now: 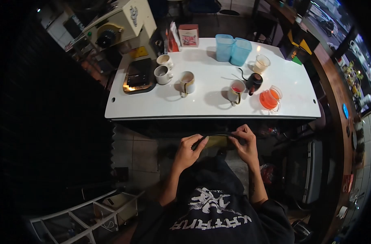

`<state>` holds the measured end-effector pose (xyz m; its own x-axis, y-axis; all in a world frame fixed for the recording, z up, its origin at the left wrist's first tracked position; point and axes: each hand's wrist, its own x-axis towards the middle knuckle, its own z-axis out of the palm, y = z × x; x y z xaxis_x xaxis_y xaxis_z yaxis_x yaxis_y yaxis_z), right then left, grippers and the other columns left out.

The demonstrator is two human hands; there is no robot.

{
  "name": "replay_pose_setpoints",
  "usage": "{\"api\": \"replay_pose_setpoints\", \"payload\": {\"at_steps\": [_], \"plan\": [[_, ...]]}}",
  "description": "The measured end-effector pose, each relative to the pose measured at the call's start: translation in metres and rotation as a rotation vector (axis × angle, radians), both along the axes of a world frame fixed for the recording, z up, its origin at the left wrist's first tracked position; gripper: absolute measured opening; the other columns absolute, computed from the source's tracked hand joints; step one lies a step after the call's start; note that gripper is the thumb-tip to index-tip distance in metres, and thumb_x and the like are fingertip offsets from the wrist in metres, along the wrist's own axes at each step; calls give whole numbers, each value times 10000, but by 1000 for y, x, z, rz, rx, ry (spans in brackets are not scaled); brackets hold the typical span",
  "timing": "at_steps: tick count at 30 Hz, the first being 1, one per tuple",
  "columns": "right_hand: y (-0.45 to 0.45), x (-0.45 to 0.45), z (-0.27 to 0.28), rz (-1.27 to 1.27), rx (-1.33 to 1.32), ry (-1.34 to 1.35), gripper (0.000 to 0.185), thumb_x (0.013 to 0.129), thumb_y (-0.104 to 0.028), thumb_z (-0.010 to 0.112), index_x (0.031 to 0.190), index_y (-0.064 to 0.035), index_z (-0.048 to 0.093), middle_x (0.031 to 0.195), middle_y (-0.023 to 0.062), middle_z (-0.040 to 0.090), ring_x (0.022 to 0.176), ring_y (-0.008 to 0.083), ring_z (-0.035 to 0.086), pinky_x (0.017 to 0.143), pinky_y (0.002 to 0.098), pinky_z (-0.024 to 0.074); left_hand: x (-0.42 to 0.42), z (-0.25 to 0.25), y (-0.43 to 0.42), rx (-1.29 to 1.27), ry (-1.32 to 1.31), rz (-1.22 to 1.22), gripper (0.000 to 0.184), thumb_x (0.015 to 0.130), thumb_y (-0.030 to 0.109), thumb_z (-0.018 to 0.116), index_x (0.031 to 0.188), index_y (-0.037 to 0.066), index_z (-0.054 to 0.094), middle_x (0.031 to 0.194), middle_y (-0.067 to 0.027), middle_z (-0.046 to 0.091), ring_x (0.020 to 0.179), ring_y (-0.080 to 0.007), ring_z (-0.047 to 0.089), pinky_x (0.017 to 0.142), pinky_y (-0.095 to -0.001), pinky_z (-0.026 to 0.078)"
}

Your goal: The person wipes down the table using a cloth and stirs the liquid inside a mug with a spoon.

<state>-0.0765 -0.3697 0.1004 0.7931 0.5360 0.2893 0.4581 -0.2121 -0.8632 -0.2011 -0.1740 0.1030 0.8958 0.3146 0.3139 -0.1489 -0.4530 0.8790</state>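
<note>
In front of my dark shirt, below the table's near edge, my left hand (pixel 189 148) and my right hand (pixel 245 145) are closed in pinches. Between them stretches a dark, curved band (pixel 218 134), gripped at both ends. It looks like cloth or a strap, but its exact kind is unclear. An olive-yellow patch (pixel 217 142) shows just beneath the band. Beyond my hands, on the white table (pixel 153 106), stand a cup with red contents (pixel 236 92), a glass server of red-orange liquid (pixel 270 99) and a black gooseneck kettle (pixel 255 82).
Several more cups, including a white mug (pixel 187 82), stand towards the left, near a black scale (pixel 139 75). Two blue containers (pixel 224 48), a clear glass (pixel 261 64) and coffee bags (pixel 188 35) are farther back. A metal rack (pixel 88 215) is at lower left; a dark case (pixel 311 173) at right.
</note>
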Motion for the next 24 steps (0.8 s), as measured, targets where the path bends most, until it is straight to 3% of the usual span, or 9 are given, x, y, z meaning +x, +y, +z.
{"api": "replay_pose_setpoints", "payload": {"at_steps": [4, 7, 10, 13, 14, 15, 18, 21, 24], "plan": [[38, -17, -13, -271, -143, -108, 244, 849, -110, 760, 993, -6, 593, 893, 127, 527, 733, 289, 553, 667, 395, 466, 10, 6, 15, 17, -31, 151, 177, 942, 116, 663, 877, -48, 641, 780, -186, 661, 728, -392, 651, 613, -387, 479], [45, -22, -40, 57, -343, 497, 269, 951, -198, 678, 1117, -23, 560, 997, 144, 609, 837, 244, 624, 708, 341, 496, 20, 14, 26, 115, 40, 109, 163, 936, 113, 667, 891, -42, 651, 805, -188, 668, 751, -394, 656, 622, -396, 488], [64, -26, -88, 359, 10, 979, 325, 1028, -199, 556, 1284, -1, 521, 1112, 90, 612, 1003, 173, 595, 895, 325, 498, 33, 12, 26, 134, 111, 10, 176, 928, 123, 667, 935, -53, 657, 874, -194, 687, 784, -376, 678, 669, -377, 512], [76, -19, -93, 261, 64, 699, 353, 1026, -171, 546, 1337, -12, 490, 1198, 133, 582, 1152, 218, 544, 1005, 366, 446, 43, 19, 31, 167, 187, -96, 175, 931, 109, 662, 993, -54, 658, 920, -197, 698, 827, -371, 697, 710, -366, 529], [78, -8, -104, 269, 87, 800, 557, 970, -180, 638, 1445, -29, 391, 1354, 173, 501, 1311, 277, 446, 1105, 390, 369, 45, 26, 36, 98, 183, -167, 188, 933, 104, 658, 1029, -58, 653, 926, -200, 700, 835, -363, 703, 721, -360, 531], [79, 2, -104, 269, 92, 807, 557, 970, -180, 638, 1445, -29, 391, 1354, 173, 501, 1311, 277, 446, 1105, 390, 369, 47, 34, 41, 28, 180, -235, 206, 936, 99, 655, 1066, -62, 647, 933, -202, 703, 843, -355, 709, 731, -355, 533], [80, 34, -91, 348, 90, 568, 1017, 770, -234, 857, 1545, -54, 223, 1546, 196, 319, 1426, 304, 338, 1161, 399, 314, 49, 58, 64, -40, 156, -298, 214, 945, 64, 628, 1126, -49, 644, 949, -201, 714, 860, -308, 727, 757, -341, 538], [84, 65, -79, 567, 73, 599, 1025, 746, -258, 879, 1534, -44, 259, 1520, 214, 364, 1404, 302, 379, 1145, 409, 339, 48, 44, 94, -27, 81, -242, 227, 945, 66, 645, 1148, -32, 658, 962, -162, 729, 871, -215, 720, 773, -305, 532], [88, 86, -132, 541, -100, 632, 803, 727, -297, 893, 1369, 2, 516, 1392, 234, 527, 1281, 335, 516, 1090, 396, 402, 41, 9, 115, -126, 74, -122, 210, 973, 101, 629, 1141, -21, 658, 988, -99, 727, 910, -150, 676, 804, -277, 507]]}}
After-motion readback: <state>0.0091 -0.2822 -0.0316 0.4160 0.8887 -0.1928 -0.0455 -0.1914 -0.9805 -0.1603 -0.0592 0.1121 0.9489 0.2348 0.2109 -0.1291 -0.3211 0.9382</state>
